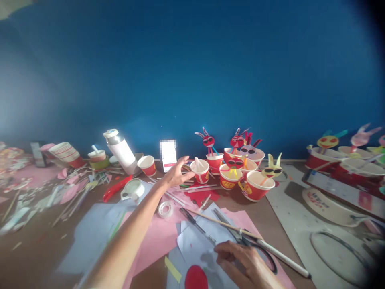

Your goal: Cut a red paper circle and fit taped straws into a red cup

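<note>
My left hand reaches forward with its fingers apart, beside a red-and-white paper cup that has a pale pointed piece in it. Nothing shows in that hand. Low in the view, my right hand hangs over the blue paper, its fingers bent together near the handles of the scissors. Whether it holds anything small is hidden. A red rounded piece lies to its left. A black pen and a roll of clear tape lie between the hands.
Cups with rabbit-faced figures stand at the back right, and more farther right. A white bottle, a lit phone and an upright cup stand at the back. Scraps and sticks cover the left; a glass mug stands nearer.
</note>
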Available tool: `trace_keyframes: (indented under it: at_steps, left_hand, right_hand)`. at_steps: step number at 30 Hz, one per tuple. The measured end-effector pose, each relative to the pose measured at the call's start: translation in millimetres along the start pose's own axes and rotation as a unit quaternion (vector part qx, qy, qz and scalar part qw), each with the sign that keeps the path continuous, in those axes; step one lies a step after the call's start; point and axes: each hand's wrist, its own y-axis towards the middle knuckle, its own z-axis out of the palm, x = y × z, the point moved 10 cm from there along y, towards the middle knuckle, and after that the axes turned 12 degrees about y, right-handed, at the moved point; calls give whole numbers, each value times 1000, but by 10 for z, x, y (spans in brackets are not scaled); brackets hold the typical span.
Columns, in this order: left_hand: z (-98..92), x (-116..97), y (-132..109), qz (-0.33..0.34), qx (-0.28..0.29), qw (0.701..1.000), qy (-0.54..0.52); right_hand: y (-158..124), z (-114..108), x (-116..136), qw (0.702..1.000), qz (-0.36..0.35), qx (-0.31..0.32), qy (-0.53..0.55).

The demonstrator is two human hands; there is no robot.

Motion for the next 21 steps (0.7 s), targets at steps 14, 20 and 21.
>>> trace_keyframes:
  at_steps: [14, 20, 21]
  left_hand:
    - [-278, -162, -1375, -103, -54, 993, 25]
    - [-311, -275, -1821, -127, -28, 991, -11]
    - [-350, -351, -1856, -121, -23, 992, -19]
  right_hand:
    - [-63, 133, -17, 998, -1, 26, -56]
    - [-87, 238, -7, 995, -33, 66, -72]
    - [-84, 247, 2, 994, -32, 71, -74]
